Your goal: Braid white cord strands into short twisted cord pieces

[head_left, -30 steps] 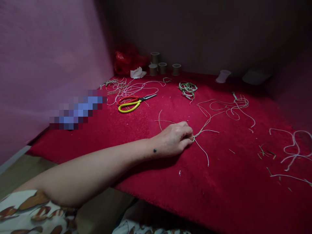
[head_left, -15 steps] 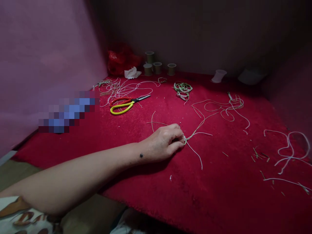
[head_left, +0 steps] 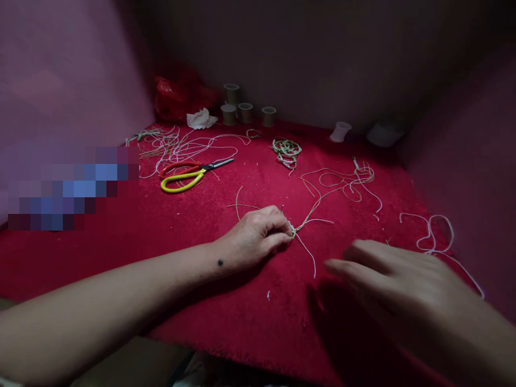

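Note:
My left hand point(head_left: 258, 236) rests on the red cloth point(head_left: 226, 301) with its fingers pinched shut on a knotted spot of a thin pale cord point(head_left: 318, 201). The cord runs up and to the right into loose loops, and a short tail lies toward me. My right hand point(head_left: 399, 285) hovers low over the cloth at the lower right, fingers stretched out and apart, holding nothing. It is a short way right of the pinched cord.
Scissors point(head_left: 189, 174) with a red and a yellow handle lie at the left among tangled cords point(head_left: 177, 145). A small coiled bundle point(head_left: 286, 150) lies further back. Several small spools point(head_left: 244, 110), a crumpled tissue point(head_left: 199, 118), a red bag point(head_left: 177, 97) and a white cup point(head_left: 339, 131) line the back wall.
My right hand has come into view at the lower right. The view has swung to the right; my left hand keeps its pinch on the cord.

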A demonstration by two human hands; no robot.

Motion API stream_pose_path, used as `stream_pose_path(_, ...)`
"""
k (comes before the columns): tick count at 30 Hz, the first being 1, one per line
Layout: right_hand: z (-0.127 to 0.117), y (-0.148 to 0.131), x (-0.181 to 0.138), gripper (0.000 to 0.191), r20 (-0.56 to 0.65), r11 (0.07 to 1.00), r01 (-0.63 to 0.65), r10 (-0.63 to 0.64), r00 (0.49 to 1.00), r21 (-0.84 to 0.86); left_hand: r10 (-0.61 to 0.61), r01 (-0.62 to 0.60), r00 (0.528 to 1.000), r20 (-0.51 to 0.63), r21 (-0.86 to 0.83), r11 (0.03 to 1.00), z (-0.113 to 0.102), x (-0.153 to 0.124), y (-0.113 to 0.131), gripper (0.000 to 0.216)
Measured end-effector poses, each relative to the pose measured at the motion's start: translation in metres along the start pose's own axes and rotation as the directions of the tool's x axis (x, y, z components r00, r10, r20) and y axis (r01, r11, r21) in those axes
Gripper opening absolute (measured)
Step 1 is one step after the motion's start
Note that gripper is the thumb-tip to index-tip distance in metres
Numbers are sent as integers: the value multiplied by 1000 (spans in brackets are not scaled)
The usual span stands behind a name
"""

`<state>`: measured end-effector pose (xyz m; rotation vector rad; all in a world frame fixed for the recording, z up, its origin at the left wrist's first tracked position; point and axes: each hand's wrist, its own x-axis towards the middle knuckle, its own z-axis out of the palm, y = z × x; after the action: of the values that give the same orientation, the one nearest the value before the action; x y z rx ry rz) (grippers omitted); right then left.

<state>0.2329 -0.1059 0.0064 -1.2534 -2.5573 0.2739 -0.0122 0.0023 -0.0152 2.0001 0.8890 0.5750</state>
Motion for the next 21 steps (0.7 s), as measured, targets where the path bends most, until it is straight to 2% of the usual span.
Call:
stream_pose_path(3,-3,-3,52,21,178,966,66,-22,984,-250,-27,27,999,-25,-19,999,2,0,0,9)
stream_pose_path(4,-1,-2,61,19,191,950,85,-27,981,-302,-31,30,999,-32,-15,999,2,0,-1,9)
stream_pose_path(7,8,3,70,13,239,940,114,-36,970,-321,-21,23,998,-52,36,999,3,1,-4,10)
stream_pose_path(10,17,9,68,16,210,950,87,-23,977,-301,-3,8,998,-66,80,997,3,2,-6,11)
stream_pose_path(12,20,10,69,15,164,981,-8,41,986,-196,12,-6,998,-69,91,996,4,2,-6,12)
stream_pose_path(15,21,8,74,11,65,991,-65,57,996,119,41,-33,997,-70,110,993,4,2,-5,11)
stream_pose_path(18,21,5,80,9,-13,894,-100,117,993,437,58,-49,996,-73,126,991,5,3,-5,12)
stream_pose_path(21,23,3,86,6,10,739,-224,282,959,636,59,-49,995,-78,132,990,5,3,-5,12)
